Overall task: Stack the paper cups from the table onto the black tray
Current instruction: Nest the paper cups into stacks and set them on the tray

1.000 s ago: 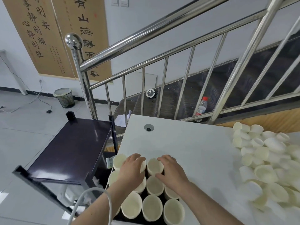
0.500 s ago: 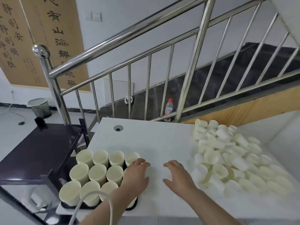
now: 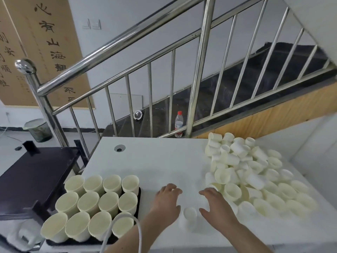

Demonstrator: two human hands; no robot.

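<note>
A single paper cup [image 3: 189, 215] is being flanked on the white table [image 3: 164, 161] by the left hand [image 3: 166, 201] and right hand [image 3: 218, 207], both spread and gripping nothing. Twelve upright cups [image 3: 94, 203] are being held in the black tray [image 3: 139, 198]; a loose cup heap [image 3: 255, 176] is lying farther right.

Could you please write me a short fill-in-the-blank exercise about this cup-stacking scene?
1. The cups on the black tray stand in three rows of ____.
2. The loose pile of paper cups lies to the ____ of both hands.
3. The single cup between the left hand and right hand lies on the ____.

Missing words: four; right; table
</note>
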